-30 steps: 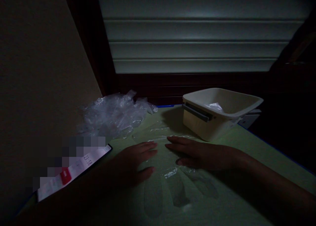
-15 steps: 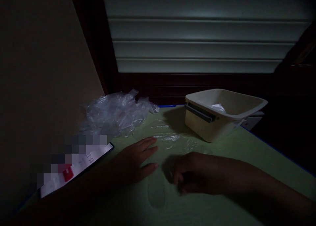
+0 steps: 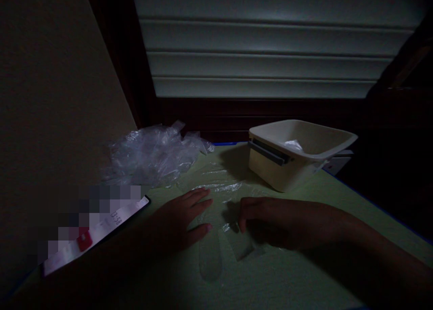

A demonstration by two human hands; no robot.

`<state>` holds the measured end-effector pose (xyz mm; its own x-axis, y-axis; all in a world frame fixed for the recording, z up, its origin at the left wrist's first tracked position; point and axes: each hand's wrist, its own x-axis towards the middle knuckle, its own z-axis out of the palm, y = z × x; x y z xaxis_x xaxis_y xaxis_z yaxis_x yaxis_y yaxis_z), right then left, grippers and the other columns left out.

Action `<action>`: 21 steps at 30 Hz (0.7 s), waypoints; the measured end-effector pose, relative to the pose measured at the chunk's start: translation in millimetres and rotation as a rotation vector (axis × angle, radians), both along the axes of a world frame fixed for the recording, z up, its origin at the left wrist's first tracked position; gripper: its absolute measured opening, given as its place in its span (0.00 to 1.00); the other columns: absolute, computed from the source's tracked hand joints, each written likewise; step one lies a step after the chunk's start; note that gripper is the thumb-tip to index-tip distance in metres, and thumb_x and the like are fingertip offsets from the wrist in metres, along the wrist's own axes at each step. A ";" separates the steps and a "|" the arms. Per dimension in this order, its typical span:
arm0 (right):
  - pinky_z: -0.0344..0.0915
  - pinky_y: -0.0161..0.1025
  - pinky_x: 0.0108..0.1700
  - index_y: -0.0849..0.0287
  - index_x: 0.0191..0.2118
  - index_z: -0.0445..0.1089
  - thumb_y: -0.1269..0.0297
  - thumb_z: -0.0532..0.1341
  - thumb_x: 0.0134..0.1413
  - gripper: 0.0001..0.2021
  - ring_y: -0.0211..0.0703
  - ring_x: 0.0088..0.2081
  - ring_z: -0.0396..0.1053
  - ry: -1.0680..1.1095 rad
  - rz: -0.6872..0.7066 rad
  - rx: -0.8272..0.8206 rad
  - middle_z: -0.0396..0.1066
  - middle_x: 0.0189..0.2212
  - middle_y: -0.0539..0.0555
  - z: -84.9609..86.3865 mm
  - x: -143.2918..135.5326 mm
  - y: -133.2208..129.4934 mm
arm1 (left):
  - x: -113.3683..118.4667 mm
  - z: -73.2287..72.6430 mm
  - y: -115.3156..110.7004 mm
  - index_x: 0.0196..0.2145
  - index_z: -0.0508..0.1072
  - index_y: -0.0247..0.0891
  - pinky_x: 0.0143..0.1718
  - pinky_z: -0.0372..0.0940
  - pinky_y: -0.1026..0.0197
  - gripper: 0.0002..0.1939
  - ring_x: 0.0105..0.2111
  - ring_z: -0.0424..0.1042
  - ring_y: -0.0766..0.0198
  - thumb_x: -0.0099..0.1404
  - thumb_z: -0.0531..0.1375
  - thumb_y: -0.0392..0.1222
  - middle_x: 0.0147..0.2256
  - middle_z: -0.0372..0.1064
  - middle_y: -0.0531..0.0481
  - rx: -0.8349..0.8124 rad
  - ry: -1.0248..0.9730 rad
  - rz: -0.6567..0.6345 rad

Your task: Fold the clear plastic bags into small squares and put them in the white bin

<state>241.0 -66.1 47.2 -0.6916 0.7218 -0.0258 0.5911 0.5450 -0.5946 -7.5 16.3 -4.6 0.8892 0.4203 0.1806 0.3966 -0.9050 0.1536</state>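
My left hand (image 3: 189, 215) lies palm down on the green table, its fingers spread and nothing held. To its right, my right hand (image 3: 267, 219) is bent with its fingers curled down at a small clear plastic piece (image 3: 241, 247) on the table; the fingertips are partly hidden. Between and below the hands lies a clear, rounded strip (image 3: 210, 258). Thin crinkled clear film (image 3: 219, 183) is spread flat beyond both hands. Behind my left hand rises a heap of clear plastic bags (image 3: 152, 154).
A cream bin (image 3: 280, 170) with a grey handle stands at the back right, some clear plastic inside. A lit phone (image 3: 101, 233) lies at the left beside the wall. Behind the green table (image 3: 280, 287) is a slatted panel (image 3: 264, 43).
My right hand has moved slightly up and away, and the small clear plastic piece now shows beneath it. The whole view has shifted a little; my left hand keeps its place on the table.
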 end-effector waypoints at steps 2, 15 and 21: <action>0.64 0.36 0.43 0.61 0.41 0.67 0.86 0.55 0.44 0.19 0.40 0.40 0.66 -0.002 -0.006 -0.013 0.68 0.41 0.55 -1.1 0.4 0.7 | -0.7 -1.3 0.8 0.56 0.64 0.32 0.55 0.59 0.45 0.23 0.59 0.55 0.49 0.64 0.57 0.43 0.60 0.54 0.34 0.007 -0.015 -0.010; 0.65 0.33 0.43 0.63 0.36 0.73 0.77 0.62 0.52 0.06 0.38 0.38 0.69 0.153 -0.009 0.016 0.70 0.35 0.53 -7.1 -18.8 4.2 | -0.8 -4.6 2.6 0.56 0.63 0.32 0.56 0.59 0.46 0.24 0.59 0.55 0.50 0.65 0.56 0.44 0.60 0.55 0.35 0.011 -0.023 -0.011; 0.64 0.32 0.44 0.63 0.34 0.74 0.81 0.60 0.50 0.09 0.37 0.40 0.68 0.195 0.010 0.094 0.70 0.35 0.54 -1.2 -24.9 -2.9 | -1.1 -4.6 0.7 0.55 0.64 0.30 0.56 0.59 0.46 0.23 0.59 0.55 0.50 0.64 0.57 0.42 0.59 0.56 0.33 0.018 -0.044 -0.023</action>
